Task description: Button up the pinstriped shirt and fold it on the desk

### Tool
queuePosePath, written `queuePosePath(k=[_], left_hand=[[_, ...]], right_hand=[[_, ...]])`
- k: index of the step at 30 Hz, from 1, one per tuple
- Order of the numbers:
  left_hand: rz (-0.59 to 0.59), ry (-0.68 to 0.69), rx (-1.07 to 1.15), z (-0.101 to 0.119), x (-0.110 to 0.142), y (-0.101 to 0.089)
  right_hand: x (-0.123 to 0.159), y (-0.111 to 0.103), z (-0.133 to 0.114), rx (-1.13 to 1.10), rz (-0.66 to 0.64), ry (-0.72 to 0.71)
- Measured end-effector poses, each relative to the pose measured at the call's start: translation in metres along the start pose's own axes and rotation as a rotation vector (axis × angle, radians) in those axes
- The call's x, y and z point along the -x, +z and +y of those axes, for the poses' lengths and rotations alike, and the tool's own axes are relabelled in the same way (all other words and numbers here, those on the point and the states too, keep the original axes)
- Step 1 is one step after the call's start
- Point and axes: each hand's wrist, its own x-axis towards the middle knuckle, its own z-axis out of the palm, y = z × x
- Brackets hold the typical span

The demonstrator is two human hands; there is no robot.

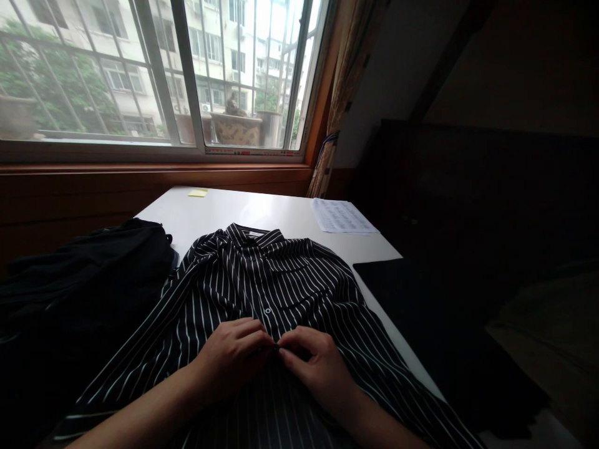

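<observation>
A black shirt with white stripes lies front up, its collar pointing toward the window and its sleeves spread to both sides. Over the front placket, my left hand and my right hand meet with fingertips almost touching. Both hands pinch the shirt's front edge between thumb and fingers. What exactly sits between the fingertips is too small and dark to make out. Just above them a round button shows on the placket.
The shirt lies on a white table. Dark cloth is heaped at the left. Printed sheets lie at the far right corner, a yellow sticky note at the far left. Black fabric hangs beyond the right edge. A barred window stands behind.
</observation>
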Motion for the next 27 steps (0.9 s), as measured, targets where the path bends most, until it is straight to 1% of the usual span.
queuePosePath(k=[14, 21, 27], left_hand=[[0.004, -0.022, 0.006, 0.0016, 0.0015, -0.0009], [0.049, -0.078, 0.018, -0.0017, 0.0, 0.0007], [0.059, -0.153, 0.077, -0.0023, -0.0031, -0.0027]], right_hand=[[0.0008, 0.0001, -0.0001, -0.007, 0.013, 0.014], [-0.0005, -0.0029, 0.0017, -0.018, 0.019, 0.06], [-0.0026, -0.0054, 0.0033, 0.001, 0.067, 0.084]])
